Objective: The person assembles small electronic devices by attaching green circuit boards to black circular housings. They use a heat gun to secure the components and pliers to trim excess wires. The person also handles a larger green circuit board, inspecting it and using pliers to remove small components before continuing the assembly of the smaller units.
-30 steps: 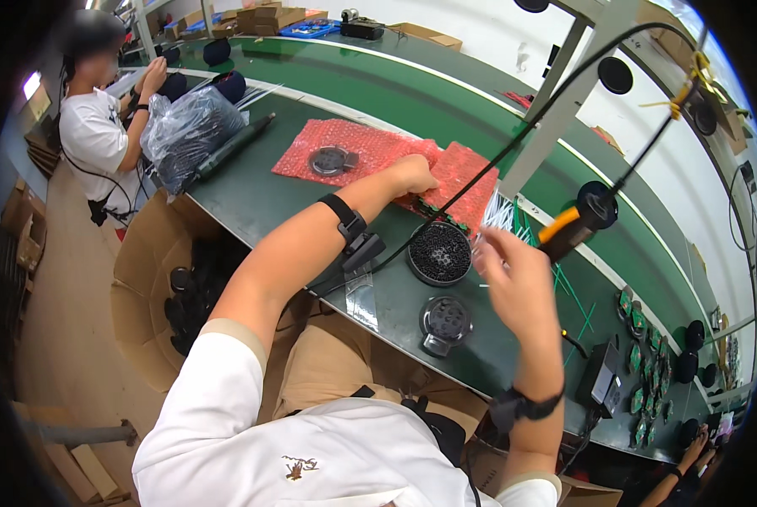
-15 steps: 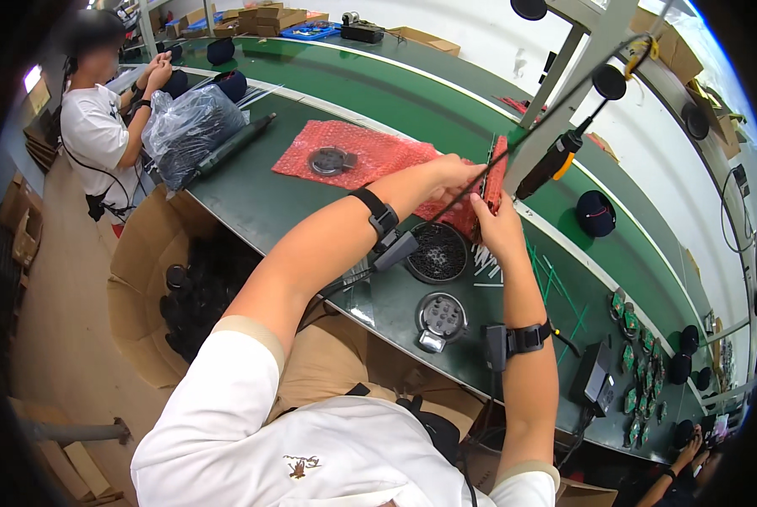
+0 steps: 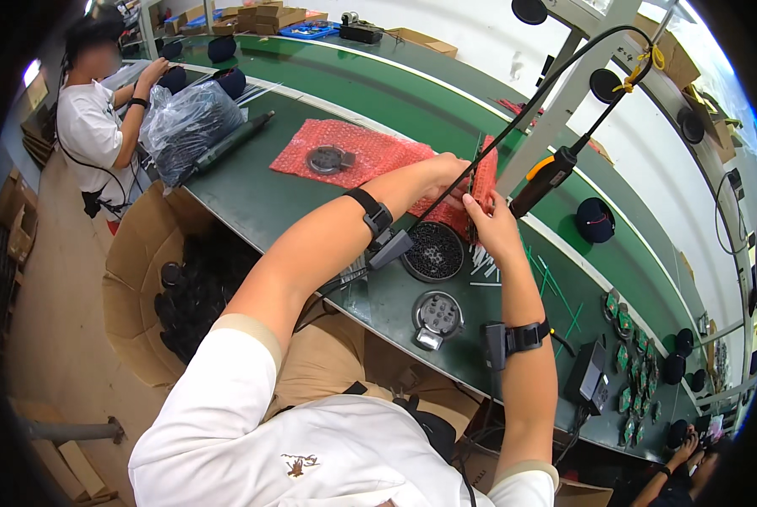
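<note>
Both hands are together at the far side of the green workbench, on a red bubble-wrap bag (image 3: 486, 167) that stands up on edge. My right hand (image 3: 494, 221) closes on its lower end, thumb on the near side. My left hand (image 3: 448, 175) is at its left side with fingers curled, partly behind a black cable, and seems to grip it too. A dark strip shows along the bag's left edge; its contents are hidden. Below the hands stands a round black tray (image 3: 434, 252) of small black parts. Nearer me lies a round grey fixture (image 3: 437, 314) with a metal tab.
A black electric screwdriver (image 3: 549, 179) hangs right of my hands. Left lies a red bubble-wrap sheet (image 3: 289, 156) with a round black part (image 3: 327, 160). Green circuit boards (image 3: 623, 359) lie at right beside a black box (image 3: 588, 372). A cardboard box (image 3: 129, 296) stands lower left; a co-worker (image 3: 95, 127) stands beyond.
The red bag and both hands have shifted slightly left. The hanging screwdriver and its cable have swung and turned. The co-worker's hands have moved a little.
</note>
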Tool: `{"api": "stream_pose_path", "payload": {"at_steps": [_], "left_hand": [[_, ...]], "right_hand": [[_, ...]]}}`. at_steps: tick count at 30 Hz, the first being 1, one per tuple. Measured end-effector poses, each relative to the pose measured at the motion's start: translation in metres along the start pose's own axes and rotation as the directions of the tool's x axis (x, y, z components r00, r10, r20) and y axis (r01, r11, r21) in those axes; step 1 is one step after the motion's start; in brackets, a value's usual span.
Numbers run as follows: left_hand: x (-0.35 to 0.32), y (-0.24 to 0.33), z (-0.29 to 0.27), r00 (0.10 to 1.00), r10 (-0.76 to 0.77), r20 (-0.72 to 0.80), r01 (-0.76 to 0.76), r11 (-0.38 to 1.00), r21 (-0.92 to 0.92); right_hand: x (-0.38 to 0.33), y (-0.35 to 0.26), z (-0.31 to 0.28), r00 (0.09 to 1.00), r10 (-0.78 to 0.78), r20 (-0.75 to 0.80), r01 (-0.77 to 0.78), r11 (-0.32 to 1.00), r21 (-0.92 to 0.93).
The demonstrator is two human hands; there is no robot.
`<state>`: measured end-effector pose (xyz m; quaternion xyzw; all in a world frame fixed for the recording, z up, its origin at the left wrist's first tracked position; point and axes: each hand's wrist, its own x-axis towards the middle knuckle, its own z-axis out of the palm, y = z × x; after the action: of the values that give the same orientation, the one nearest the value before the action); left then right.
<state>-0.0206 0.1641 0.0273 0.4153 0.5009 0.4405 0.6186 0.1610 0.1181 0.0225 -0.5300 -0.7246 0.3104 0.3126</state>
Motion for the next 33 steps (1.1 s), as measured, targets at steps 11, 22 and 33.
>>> {"api": "stream_pose_path", "payload": {"at_steps": [11, 22, 33], "left_hand": [[-0.003, -0.018, -0.031, 0.985, 0.107, -0.138, -0.114, 0.992, -0.044], [-0.152, 0.007, -0.154, 0.874, 0.257, -0.413, -0.451, 0.747, -0.489], [-0.336, -0.092, 0.002, 0.949, 0.313, -0.024, -0.298, 0.873, -0.386]], "right_hand": [[-0.009, -0.014, 0.0, 0.986, -0.02, -0.163, 0.0, 0.993, -0.12], [-0.048, -0.05, 0.035, 0.963, -0.249, -0.103, 0.15, 0.814, -0.561], [-0.22, 0.085, -0.111, 0.946, 0.045, -0.321, -0.295, 0.532, -0.794]]}}
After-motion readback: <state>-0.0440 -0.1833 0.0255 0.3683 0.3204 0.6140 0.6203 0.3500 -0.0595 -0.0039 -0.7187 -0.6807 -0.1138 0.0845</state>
